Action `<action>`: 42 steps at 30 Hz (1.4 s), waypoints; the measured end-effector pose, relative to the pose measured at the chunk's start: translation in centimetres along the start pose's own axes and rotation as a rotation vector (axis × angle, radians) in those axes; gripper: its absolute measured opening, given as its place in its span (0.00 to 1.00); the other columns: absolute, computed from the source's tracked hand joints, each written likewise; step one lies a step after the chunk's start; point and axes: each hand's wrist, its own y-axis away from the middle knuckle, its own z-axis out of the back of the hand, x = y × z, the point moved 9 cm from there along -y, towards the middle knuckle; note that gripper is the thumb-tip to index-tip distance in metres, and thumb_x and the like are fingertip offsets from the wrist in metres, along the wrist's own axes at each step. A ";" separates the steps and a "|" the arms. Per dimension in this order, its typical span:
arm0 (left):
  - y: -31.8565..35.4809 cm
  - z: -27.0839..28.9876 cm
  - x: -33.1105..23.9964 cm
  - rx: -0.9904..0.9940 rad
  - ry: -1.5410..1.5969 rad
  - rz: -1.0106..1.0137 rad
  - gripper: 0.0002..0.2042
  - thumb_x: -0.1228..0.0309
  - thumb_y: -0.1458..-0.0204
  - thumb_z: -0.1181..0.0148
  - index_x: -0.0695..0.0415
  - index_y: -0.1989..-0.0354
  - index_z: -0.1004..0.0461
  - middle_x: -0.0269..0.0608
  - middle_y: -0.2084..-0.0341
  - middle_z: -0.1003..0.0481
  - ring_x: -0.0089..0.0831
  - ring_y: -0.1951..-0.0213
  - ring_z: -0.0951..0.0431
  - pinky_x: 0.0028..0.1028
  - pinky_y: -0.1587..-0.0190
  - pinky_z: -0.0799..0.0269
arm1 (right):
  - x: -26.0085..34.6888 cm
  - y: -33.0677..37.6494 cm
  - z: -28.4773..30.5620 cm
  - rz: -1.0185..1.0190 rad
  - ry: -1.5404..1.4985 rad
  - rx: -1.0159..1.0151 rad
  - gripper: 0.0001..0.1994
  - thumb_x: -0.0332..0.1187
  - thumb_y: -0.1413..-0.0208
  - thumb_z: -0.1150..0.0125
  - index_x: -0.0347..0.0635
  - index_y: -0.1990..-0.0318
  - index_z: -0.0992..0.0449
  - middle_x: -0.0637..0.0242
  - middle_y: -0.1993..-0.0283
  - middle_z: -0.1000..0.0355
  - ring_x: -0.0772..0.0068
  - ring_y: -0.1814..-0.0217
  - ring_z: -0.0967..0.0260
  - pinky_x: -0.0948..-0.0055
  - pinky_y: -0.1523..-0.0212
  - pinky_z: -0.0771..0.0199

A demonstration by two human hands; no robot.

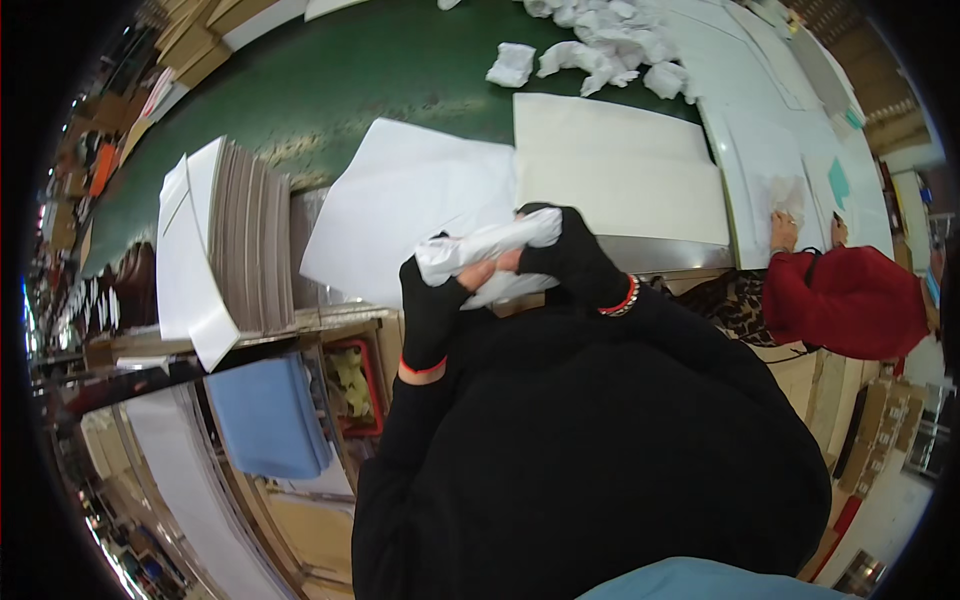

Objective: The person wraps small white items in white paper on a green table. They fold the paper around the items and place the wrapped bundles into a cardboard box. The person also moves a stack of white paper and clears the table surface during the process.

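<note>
Between my hands is a crumpled white paper bundle (490,246), held up near my body. My left hand (434,306), in a black fingerless glove, is closed on its left end. The right hand (575,258), gloved the same way, grips the right end, with bare fingertips pressed against the paper. What lies inside the bundle, if anything, is hidden. Beyond it, a large white sheet of paper (410,185) lies on the green table, partly covered by my hands. Beside that sheet is a cream-coloured stack of paper (620,165).
Crumpled white paper wads (610,45) are heaped at the table's far side. To the left stands a tall stack of boards (245,235); below it is a blue stack (265,415). At the right, a person in a red top (845,300) works at a white table (745,95).
</note>
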 end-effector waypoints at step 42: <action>1.5 -6.5 -5.3 0.062 0.012 -0.266 0.15 0.61 0.43 0.51 0.62 0.63 0.28 0.33 0.70 0.28 0.20 0.68 0.32 0.20 0.64 0.39 | 3.7 0.5 -0.8 0.511 -0.318 -0.024 0.42 0.62 0.46 0.50 0.34 0.36 0.45 0.55 0.40 0.38 0.64 0.40 0.38 0.65 0.40 0.42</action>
